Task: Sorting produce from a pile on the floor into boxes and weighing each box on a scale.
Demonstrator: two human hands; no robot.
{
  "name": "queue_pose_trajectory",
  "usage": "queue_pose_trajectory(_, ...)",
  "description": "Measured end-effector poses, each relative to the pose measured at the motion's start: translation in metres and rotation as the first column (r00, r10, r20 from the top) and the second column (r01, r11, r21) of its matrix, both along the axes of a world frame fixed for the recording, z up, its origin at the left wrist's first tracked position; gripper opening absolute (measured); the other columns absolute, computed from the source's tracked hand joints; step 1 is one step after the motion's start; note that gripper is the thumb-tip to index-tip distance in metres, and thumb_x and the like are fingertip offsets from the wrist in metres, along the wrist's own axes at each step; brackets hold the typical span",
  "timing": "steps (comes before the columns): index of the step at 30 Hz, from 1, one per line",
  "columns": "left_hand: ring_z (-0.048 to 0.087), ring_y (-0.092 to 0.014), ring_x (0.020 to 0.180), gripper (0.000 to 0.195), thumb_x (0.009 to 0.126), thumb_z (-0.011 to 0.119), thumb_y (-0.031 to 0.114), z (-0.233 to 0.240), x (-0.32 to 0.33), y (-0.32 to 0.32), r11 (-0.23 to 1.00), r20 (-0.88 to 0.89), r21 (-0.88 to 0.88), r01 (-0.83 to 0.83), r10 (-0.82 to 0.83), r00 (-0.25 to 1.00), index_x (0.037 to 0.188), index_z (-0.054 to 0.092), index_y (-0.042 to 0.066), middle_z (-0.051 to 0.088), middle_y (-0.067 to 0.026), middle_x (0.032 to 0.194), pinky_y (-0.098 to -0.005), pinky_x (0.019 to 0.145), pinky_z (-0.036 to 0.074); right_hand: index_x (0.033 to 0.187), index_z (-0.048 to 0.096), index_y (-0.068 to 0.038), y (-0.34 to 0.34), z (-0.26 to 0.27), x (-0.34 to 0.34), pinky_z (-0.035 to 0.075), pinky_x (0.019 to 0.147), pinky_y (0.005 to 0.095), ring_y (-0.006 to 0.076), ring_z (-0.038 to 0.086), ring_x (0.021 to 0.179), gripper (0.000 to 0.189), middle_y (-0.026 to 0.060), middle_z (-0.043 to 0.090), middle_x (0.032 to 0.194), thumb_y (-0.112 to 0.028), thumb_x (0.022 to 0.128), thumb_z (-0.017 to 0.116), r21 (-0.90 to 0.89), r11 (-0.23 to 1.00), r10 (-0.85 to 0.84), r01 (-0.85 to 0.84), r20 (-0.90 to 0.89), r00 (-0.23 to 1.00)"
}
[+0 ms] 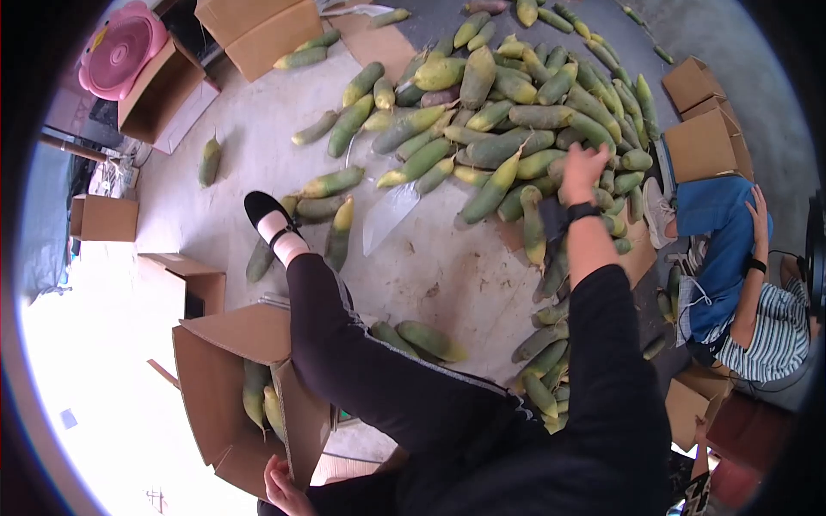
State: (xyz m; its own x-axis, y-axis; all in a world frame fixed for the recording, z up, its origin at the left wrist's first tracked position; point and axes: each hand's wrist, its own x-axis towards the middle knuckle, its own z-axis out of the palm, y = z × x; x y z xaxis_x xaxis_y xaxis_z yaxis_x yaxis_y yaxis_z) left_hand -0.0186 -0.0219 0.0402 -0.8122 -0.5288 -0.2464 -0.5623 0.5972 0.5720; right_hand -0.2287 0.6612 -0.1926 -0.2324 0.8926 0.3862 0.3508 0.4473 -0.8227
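My right hand (584, 169), with a dark band at the wrist, reaches over a large heap of green radishes (493, 151). Its fingers are spread at the end of one green radish (594, 131); whether they touch it is hard to tell. Down at the lower left, my left hand (284, 487) has half-curled fingers beside the near edge of an open cardboard box (222, 380). I cannot tell whether it grips the cardboard. Inside that box lie green radishes (255, 390), partly hidden by a flap.
My outstretched leg (387, 361) crosses between box and heap. Loose radishes (334, 182) lie near my foot. A clear plastic bag (390, 216) is on the floor. On the right sits a person in blue trousers (716, 238), near cardboard boxes (703, 145). A pink stool (122, 50) stands upper left.
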Motion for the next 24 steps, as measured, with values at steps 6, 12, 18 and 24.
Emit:
queue_pose_trajectory(6,0.068,-0.025,0.086,0.043,0.099,0.044,0.037,0.0,0.002,-0.002,0.994,0.03,-0.031,-0.106,0.107,0.994,0.116,0.064,0.005,0.067,-0.0193,0.106,-0.036,0.07,0.06,0.121,0.05,-0.004,-0.037,0.001,-0.019,0.046,0.047,0.0291,0.0135,0.056,0.063,0.043,0.0038,0.058,0.083,-0.01,0.082,0.068,-0.756,0.63,0.34,-0.179,0.061,0.939)
queue_pose_trajectory(12,0.061,-0.014,0.074,0.033,0.099,0.046,0.023,-0.029,0.026,-0.045,0.995,-0.099,0.102,-0.021,0.031,0.995,0.105,0.064,-0.004,0.066,-0.0079,0.082,-0.0253,0.067,0.048,0.105,0.059,0.007,-0.067,-0.096,-0.025,0.053,0.078,0.0423,0.0374,0.064,0.094,0.046,0.0226,0.066,0.101,-0.025,0.074,0.071,-0.52,0.832,0.446,-0.195,0.418,0.791)
queue_pose_trajectory(18,0.063,-0.013,0.072,0.027,0.096,0.047,0.016,-0.012,0.01,-0.024,0.999,-0.063,0.044,0.005,-0.002,0.998,0.104,0.065,-0.002,0.068,-0.0084,0.083,-0.025,0.066,0.049,0.124,0.048,-0.012,-0.059,-0.107,-0.03,0.053,0.061,0.047,0.0293,0.055,0.101,0.053,0.0083,0.057,0.114,-0.029,0.079,0.069,-0.729,0.676,0.56,-0.108,0.413,0.718)
queue_pose_trajectory(24,0.065,-0.021,0.076,0.022,0.091,0.052,0.012,-0.01,0.003,-0.024,0.999,-0.053,0.015,0.044,-0.043,0.998,0.103,0.065,-0.002,0.067,-0.0119,0.083,-0.0296,0.071,0.05,0.123,0.046,-0.008,-0.055,-0.119,-0.037,0.046,0.06,0.0431,0.0271,0.055,0.087,0.055,0.0092,0.057,0.107,-0.025,0.078,0.072,-0.668,0.743,0.431,-0.052,0.418,0.8)
